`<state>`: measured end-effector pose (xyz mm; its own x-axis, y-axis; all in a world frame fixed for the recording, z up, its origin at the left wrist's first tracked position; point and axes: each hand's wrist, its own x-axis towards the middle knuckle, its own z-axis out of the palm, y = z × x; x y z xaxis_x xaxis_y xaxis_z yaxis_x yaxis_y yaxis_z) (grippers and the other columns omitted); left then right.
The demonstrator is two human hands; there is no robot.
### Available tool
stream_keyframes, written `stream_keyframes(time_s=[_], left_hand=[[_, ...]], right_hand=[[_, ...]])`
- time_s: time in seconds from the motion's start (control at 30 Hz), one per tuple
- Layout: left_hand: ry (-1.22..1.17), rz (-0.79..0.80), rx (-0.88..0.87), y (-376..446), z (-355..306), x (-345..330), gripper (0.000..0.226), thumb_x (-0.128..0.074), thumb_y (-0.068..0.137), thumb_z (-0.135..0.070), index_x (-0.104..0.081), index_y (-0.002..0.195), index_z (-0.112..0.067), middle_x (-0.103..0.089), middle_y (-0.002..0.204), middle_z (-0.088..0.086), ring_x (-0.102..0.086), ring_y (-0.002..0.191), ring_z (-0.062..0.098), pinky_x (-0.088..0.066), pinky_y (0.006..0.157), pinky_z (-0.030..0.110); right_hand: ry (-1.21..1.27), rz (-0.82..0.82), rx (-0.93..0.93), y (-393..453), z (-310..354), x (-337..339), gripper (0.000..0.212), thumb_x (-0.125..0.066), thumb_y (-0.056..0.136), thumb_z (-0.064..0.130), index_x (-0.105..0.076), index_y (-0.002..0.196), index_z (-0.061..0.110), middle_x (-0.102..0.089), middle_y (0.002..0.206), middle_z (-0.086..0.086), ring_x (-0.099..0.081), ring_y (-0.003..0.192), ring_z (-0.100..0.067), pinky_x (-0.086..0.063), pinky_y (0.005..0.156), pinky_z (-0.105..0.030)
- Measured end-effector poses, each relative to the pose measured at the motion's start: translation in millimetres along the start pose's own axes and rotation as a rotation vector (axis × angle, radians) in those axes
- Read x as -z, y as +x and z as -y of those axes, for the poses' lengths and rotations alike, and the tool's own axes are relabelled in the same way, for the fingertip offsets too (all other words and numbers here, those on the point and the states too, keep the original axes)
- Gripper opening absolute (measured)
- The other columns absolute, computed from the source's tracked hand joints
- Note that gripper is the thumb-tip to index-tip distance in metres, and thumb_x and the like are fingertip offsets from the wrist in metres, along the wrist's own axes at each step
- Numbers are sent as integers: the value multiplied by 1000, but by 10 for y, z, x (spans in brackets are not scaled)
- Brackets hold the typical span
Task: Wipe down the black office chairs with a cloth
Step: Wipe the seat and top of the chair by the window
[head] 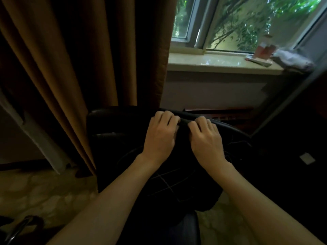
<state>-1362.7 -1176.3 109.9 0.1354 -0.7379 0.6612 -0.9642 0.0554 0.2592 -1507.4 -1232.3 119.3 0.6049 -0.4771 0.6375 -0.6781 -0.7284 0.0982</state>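
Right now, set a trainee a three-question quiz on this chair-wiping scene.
1. True or false: both hands, left hand and right hand, grip the dark cloth on the top edge of the black leather office chair.
2. What hangs left of the window: A) brown pleated curtain, B) white blind, C) nothing?
3. Fill in: the crumpled white rag lies on the pale stone ____.

Key: 1 true; 2 A; 3 windowsill.

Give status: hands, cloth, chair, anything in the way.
Left hand and right hand both grip dark cloth on black chair top edge. Curtain hangs close at left, not blocking.
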Motion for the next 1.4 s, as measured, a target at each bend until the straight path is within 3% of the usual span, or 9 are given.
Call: stream_keyframes(time_s=[0.13,0.27,0.53,0.73,1.07,1.17,1.3,1.4], left_hand=[[12,59,-102,63,-251,-135,13,-63,87,-12,-62,100,-10,-58,97,6,-53,93,26,-45,74,35],[50,40,-105,21,-97,-78,9,-62,88,-12,-63,96,-11,-58,93,5,-54,90,25,-42,73,34],[125,-52,84,-302,457,232,15,-52,89,-19,-63,95,-10,-59,91,7,-52,86,28,-35,73,36],[226,-44,200,-285,155,100,22,-54,90,-27,-63,104,-12,-62,98,6,-56,90,29,-35,75,39],[39,7,-54,43,-973,-599,19,-54,87,-24,-65,99,-16,-62,94,0,-56,87,22,-36,75,34],[17,37,-118,83,-1286,-749,16,-62,84,-21,-65,99,-17,-62,96,0,-56,88,21,-36,77,33],[5,92,-159,140,-1603,-901,17,-67,83,-21,-66,99,-18,-61,98,0,-54,90,21,-37,79,32],[23,105,-229,195,-1659,-931,19,-68,83,-20,-66,102,-17,-61,98,1,-55,91,22,-37,80,32]], right_hand=[[-13,-3,-50,-232,-282,52,6,-59,87,1,-58,91,5,-56,91,-14,-55,77,-30,-44,68,-37],[-7,-19,-83,-143,-137,-2,6,-58,86,2,-59,90,7,-56,89,-12,-54,76,-28,-44,68,-36],[84,-37,-26,207,518,-165,9,-57,87,14,-63,93,14,-58,91,-8,-54,78,-25,-39,69,-35],[117,-25,-43,114,380,-158,13,-61,84,7,-61,97,11,-57,94,-9,-54,79,-26,-41,70,-35],[23,-10,-282,-608,-761,115,9,-57,87,8,-61,95,9,-57,96,-11,-55,80,-25,-46,69,-37],[44,-7,-367,-860,-1036,185,11,-62,85,6,-59,95,9,-56,97,-11,-54,78,-24,-47,68,-36],[206,24,-530,-1071,-1275,203,19,-63,84,3,-56,101,8,-52,103,-10,-54,82,-23,-52,67,-39],[446,-26,-660,-1092,-1360,177,19,-58,89,4,-56,107,8,-50,110,-6,-56,91,-23,-54,76,-39]])
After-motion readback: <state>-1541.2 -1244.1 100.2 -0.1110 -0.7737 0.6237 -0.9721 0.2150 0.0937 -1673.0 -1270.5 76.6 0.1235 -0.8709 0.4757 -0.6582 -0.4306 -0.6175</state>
